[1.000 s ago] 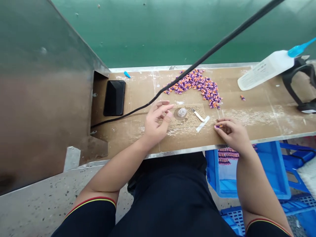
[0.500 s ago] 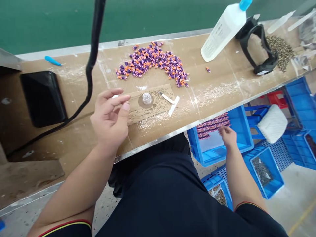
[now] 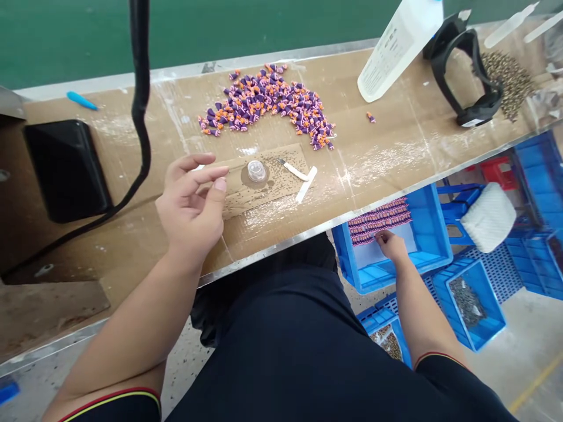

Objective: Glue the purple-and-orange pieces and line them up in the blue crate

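My left hand (image 3: 193,202) hovers over the bench at the left end of a speckled board (image 3: 285,176), fingers curled and thumb near the index finger; whatever is between them is too small to name. On the board stand a small clear round container (image 3: 257,170) and a white-handled tool (image 3: 295,171). Behind lies an arc-shaped pile of purple and orange pieces (image 3: 264,97). Down at the right, my right hand (image 3: 391,245) reaches into a blue bin (image 3: 431,228), its closed fingertips at the front row of similar pieces (image 3: 380,220). Its fingertips are partly hidden.
A black phone (image 3: 68,170) and blue tool (image 3: 82,101) lie left, near a black cable (image 3: 141,99). A white bottle (image 3: 398,50), black strap-like object (image 3: 479,108) and metallic beads (image 3: 508,82) are at the right. Below are a stool (image 3: 488,217) and more blue bins (image 3: 470,299).
My right hand has moved left along the front of the rows in the bin. The view has shifted slightly, while my left hand keeps about the same pose over the board.
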Demonstrator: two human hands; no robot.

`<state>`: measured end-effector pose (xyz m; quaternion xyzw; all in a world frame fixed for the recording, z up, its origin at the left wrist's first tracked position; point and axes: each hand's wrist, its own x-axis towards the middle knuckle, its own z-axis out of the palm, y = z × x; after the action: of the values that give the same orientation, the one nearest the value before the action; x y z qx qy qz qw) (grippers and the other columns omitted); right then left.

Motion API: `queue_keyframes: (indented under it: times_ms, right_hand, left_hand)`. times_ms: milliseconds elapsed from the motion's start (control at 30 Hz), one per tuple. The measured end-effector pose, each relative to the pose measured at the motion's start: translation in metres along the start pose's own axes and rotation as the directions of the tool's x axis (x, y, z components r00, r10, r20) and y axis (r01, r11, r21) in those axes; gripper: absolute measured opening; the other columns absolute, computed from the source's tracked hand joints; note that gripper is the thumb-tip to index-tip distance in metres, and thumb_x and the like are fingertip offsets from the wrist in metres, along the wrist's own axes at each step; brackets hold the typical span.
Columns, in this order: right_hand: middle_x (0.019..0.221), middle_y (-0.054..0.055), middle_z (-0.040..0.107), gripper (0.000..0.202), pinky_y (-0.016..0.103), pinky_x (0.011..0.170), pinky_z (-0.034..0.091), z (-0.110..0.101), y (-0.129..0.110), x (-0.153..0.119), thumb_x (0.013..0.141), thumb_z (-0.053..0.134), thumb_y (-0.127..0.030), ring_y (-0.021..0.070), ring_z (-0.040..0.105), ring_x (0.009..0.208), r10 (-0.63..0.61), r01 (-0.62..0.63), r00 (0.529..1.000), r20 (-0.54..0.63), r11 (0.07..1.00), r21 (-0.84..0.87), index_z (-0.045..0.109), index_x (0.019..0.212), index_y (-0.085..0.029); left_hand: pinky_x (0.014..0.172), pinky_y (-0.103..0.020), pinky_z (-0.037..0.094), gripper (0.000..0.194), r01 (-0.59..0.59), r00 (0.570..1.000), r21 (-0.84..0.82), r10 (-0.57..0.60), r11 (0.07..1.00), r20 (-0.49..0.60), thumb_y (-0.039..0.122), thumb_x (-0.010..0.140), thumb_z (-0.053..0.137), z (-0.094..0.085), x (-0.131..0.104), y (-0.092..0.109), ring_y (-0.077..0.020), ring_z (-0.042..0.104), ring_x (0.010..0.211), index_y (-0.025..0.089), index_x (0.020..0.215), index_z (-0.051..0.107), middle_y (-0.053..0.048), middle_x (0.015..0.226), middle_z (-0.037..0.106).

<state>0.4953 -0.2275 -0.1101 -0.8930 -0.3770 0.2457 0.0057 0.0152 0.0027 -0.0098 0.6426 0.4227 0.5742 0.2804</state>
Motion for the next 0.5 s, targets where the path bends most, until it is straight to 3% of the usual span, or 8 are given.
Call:
queue_keyframes:
  times_ms: [333,500]
  right_hand:
    - [0.083,0.012,0.082,0.013,0.035,0.077,0.053,0.01,-0.002,0.002,0.089,0.067,-0.027,0.0283,0.075,0.081,0.005,-0.008,0.999,-0.043,0.999,-0.054,0.079,0.09,-0.021]
    - [0.071,0.013,0.076,0.021,0.038,0.073,0.054,0.003,-0.012,-0.006,0.094,0.064,-0.036,0.0315,0.074,0.075,0.035,-0.044,0.979,-0.201,0.998,-0.04,0.077,0.086,-0.021]
  left_hand:
    - [0.059,-0.031,0.058,0.022,0.021,0.999,0.025,-0.021,0.999,0.03,0.045,0.095,0.083,0.001,0.0,0.0,-0.0286,0.069,0.117,0.028,0.108,0.086,-0.011,0.12,0.073]
    - [0.064,-0.034,0.06,0.017,-0.052,0.999,0.098,0.053,0.994,-0.005,0.041,0.094,0.08,-0.005,0.001,0.017,-0.0274,0.072,0.108,0.028,0.103,0.085,-0.011,0.118,0.074]
